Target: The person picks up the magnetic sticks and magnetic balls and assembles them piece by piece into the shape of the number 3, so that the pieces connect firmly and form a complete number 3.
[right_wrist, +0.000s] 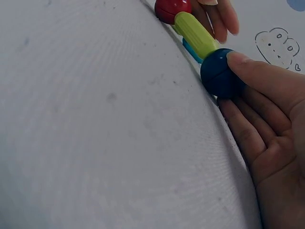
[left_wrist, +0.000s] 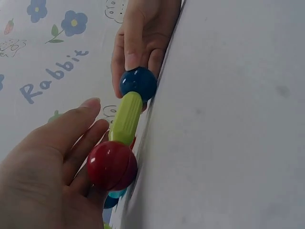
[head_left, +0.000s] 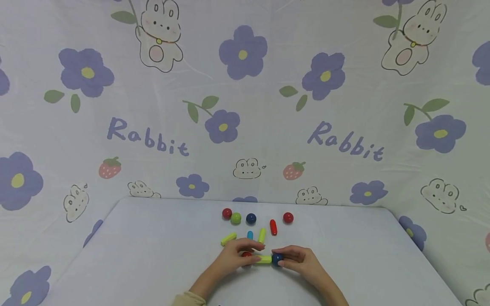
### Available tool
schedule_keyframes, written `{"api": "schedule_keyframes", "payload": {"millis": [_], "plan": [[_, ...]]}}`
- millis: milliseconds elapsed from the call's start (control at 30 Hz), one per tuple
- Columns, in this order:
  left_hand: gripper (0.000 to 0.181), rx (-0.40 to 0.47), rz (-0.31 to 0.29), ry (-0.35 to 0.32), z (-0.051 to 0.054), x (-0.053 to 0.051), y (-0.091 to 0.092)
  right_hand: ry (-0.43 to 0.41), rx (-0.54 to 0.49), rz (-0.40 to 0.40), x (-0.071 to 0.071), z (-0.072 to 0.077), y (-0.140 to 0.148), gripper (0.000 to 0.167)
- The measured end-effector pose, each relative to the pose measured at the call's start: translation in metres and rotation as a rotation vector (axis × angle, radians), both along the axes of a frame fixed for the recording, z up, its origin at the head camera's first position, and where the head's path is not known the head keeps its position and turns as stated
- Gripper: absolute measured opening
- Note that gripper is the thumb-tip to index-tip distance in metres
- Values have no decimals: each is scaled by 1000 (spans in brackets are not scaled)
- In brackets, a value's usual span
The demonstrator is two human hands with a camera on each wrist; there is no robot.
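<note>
A yellow-green rod (head_left: 264, 259) joins a red ball (left_wrist: 110, 164) at its left end to a dark blue ball (right_wrist: 220, 74) at its right end. My right hand (head_left: 304, 261) pinches the blue ball, the thumb on it and fingers on its other side. At the other end, my left hand (head_left: 231, 255) is around the red ball. In the left wrist view its fingers lie behind that ball, while the thumb stands apart with its tip off the ball. The left hand partly covers the red ball in the head view.
Beyond the hands on the white table (head_left: 153, 246) lie a red ball (head_left: 227, 213), green ball (head_left: 235, 218), blue ball (head_left: 251, 219) and another red ball (head_left: 288, 217). Nearer are a red rod (head_left: 273, 227), blue rod (head_left: 250, 235) and two yellow-green rods (head_left: 229, 239).
</note>
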State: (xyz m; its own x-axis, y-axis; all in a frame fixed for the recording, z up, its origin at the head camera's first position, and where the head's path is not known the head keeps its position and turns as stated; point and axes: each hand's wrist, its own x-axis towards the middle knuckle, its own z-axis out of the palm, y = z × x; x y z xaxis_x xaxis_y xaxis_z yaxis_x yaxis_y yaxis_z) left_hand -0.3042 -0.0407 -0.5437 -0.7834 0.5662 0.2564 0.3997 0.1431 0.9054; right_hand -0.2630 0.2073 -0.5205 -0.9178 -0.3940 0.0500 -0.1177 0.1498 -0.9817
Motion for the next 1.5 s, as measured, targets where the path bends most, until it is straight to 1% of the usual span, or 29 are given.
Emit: {"api": "schedule_keyframes", "payload": {"millis": [167,267,333,400,433,500,567,600,633,667,833,1033,1133,1367,1433,1500], "plan": [[32,4,0,26,-4,-2,8,-9,-2,2,-1,-4,1,37],[30,2,3,33,-4,-2,12,-13,-16,2,-3,-9,3,37],[29,-1,8,38,1,1,13,-5,-21,-1,-6,-14,4,37],[28,-5,6,45,1,1,14,14,-24,-9,-9,-20,5,36],[27,-13,8,51,6,4,14,27,-25,-12,-10,-23,5,36],[26,-33,11,62,5,3,14,48,-24,-19,-12,-27,6,35],[26,-49,11,71,1,-1,15,58,-26,-22,-13,-29,6,35],[26,-55,15,73,1,-1,15,58,-30,-23,-13,-29,6,35],[26,-55,17,78,0,-1,15,57,-28,-24,-13,-29,6,35],[27,-54,15,83,-4,-4,15,54,-27,-24,-13,-29,6,34],[26,-43,5,115,-5,-4,15,43,-23,-26,-13,-29,6,35],[26,-76,3,83,-5,-4,14,36,-24,-24,-13,-28,5,34],[27,-84,3,74,-4,-4,14,33,-24,-17,-12,-23,4,34],[25,-56,-15,78,-3,-3,14,0,-11,-4,-3,-3,1,36],[24,-47,-21,78,-3,-3,13,8,-1,-9,-1,-1,1,36],[23,-42,-25,76,-3,-3,13,25,3,-20,-2,-2,1,36]]}}
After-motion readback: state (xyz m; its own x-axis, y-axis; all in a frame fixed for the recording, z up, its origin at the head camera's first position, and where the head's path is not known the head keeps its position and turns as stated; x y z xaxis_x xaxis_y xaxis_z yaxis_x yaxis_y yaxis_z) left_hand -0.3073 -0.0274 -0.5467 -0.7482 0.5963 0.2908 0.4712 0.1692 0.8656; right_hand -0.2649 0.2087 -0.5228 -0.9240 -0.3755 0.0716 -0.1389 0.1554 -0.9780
